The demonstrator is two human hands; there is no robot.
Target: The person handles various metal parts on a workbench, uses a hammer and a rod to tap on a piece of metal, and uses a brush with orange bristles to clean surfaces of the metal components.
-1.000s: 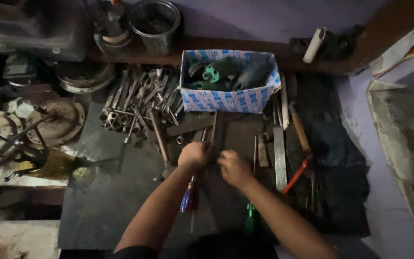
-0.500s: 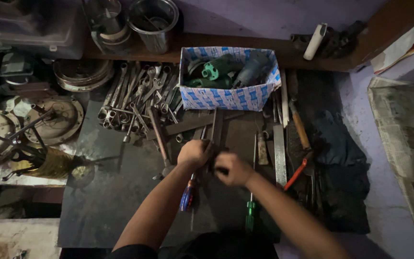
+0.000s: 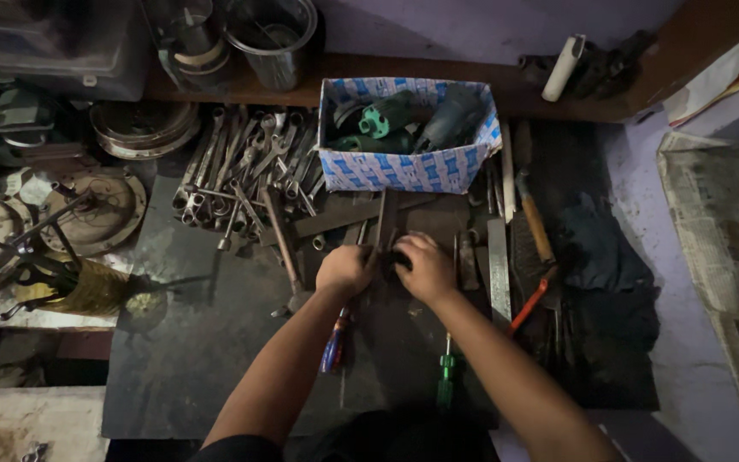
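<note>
Landmark: blue-and-white patterned cardboard box [image 3: 408, 162], sitting at the back of the mat, holding green and grey parts.
Left hand [image 3: 344, 269]: curling its fingers around the near end of a long flat metal bar [image 3: 385, 224], just in front of the box.
Right hand [image 3: 425, 269]: closing over a small dark part on the same bar, touching it; what exactly the fingers are pinching cannot be told.
Progress: work on the bar appears to be under way, both hands engaged; what is finished and what is left cannot be told.
Untouched tools: blue-and-red screwdriver [image 3: 334, 342] and green-handled screwdriver [image 3: 446, 376] lying nearer than the hands; heap of spanners [image 3: 241, 175] left of the box; wooden-handled hammer [image 3: 532, 214] right of it.
Surface: dark mat [image 3: 190, 342] covering the floor, scuffed.
Room: dim; purple wall behind the box; newspaper [image 3: 720, 231] spreading far right; steel pot [image 3: 271, 34] back left.
</note>
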